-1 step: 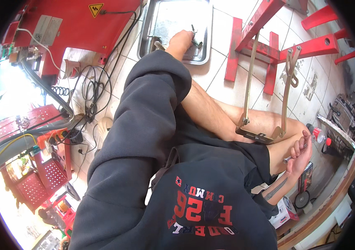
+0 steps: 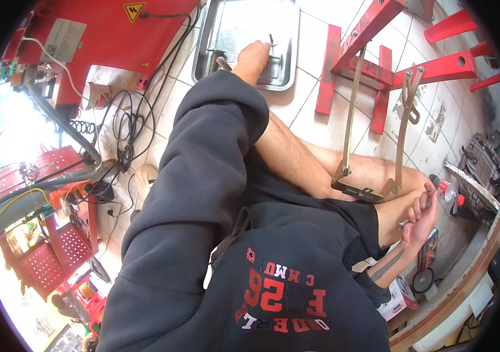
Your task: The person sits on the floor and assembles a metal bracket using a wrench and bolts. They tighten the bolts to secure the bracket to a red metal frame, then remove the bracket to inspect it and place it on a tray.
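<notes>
My left hand (image 2: 253, 57) reaches down into a silver metal tray (image 2: 291, 79) on the floor. Its fingers curl down, and whatever they grip is hidden under them. Beside the fingertips lies a thin dark part (image 2: 271, 40). Left of the hand sit a dark cylindrical piece (image 2: 216, 54) and a pale, rounded metal end (image 2: 223, 62). At the right, my right hand (image 2: 423, 220) is closed round a slim metal tool (image 2: 403, 224), only partly visible. A metal bracket (image 2: 362, 192) with two long upright bars rests across my bare leg.
Red steel stands (image 2: 379, 76) rise beyond the bracket. Coiled black cables (image 2: 127, 129) lie on the tiled floor at the left, beside a red machine (image 2: 109, 41). A bottle with a red label (image 2: 448, 190) is past my right hand. A wooden edge (image 2: 467, 293) runs along the right.
In the tray, my left hand has shifted slightly and the dark part at its fingertips shows less. My right hand keeps the metal tool almost in place.
</notes>
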### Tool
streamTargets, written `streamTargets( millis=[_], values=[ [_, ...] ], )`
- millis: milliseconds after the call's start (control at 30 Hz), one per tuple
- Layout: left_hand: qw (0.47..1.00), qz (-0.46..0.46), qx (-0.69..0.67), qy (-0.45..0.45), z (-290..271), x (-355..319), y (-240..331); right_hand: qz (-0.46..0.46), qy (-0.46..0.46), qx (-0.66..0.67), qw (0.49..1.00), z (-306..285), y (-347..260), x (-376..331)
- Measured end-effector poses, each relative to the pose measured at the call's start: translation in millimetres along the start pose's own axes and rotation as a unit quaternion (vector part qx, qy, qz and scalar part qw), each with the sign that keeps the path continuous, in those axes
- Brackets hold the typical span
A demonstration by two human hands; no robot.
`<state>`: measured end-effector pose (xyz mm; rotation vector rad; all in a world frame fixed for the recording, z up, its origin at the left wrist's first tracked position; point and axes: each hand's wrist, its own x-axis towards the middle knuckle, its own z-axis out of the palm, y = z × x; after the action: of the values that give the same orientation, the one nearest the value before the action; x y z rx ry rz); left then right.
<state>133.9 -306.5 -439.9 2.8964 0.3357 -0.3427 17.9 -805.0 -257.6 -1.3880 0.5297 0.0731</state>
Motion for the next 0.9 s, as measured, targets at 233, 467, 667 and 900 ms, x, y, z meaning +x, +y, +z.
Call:
streamTargets(
  millis=[233, 467, 667, 900],
  values=[
    [0.999, -0.022, 0.001, 0.028, 6, -3, -3, 0.002, -0.026, -0.016, 1.0, 8, -1, -2],
    [0.999, -0.01, -0.009, -0.042, 3, 6, -10, 0.015, -0.023, -0.004, 1.0, 6, 4, -1],
    [0.99, -0.063, -0.121, -0.034, -2, 13, -7, 0.006, -0.027, -0.008, 1.0, 3, 1, 0],
    [0.964, -0.115, -0.233, 0.055, -20, 3, -27, 0.013, -0.016, -0.017, 1.0, 8, 5, 0]
  ],
)
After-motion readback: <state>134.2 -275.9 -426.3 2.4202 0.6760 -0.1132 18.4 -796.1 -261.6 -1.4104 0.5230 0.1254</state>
